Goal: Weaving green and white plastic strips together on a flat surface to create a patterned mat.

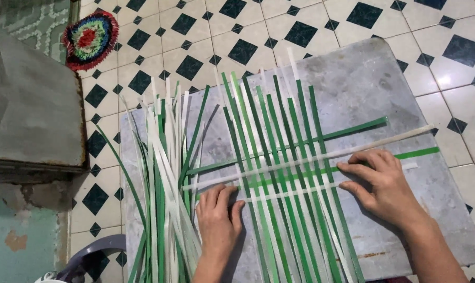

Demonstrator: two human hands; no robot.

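A mat of green and white plastic strips (279, 157) lies partly woven on a grey board (363, 78). Long strips run away from me, and a few green and white ones cross them sideways. My left hand (219, 217) lies flat at the weave's left edge, fingertips on the ends of the crosswise strips. My right hand (384, 183) presses down on the right side, fingers spread over the white and green cross strips. Neither hand grips a strip.
A loose bundle of green and white strips (164, 173) lies to the left of the weave. A round multicoloured mat (89, 40) sits on the tiled floor at the top left. A grey slab (28, 105) stands at the left, and a grey plastic rim (90, 257) shows at the bottom left.
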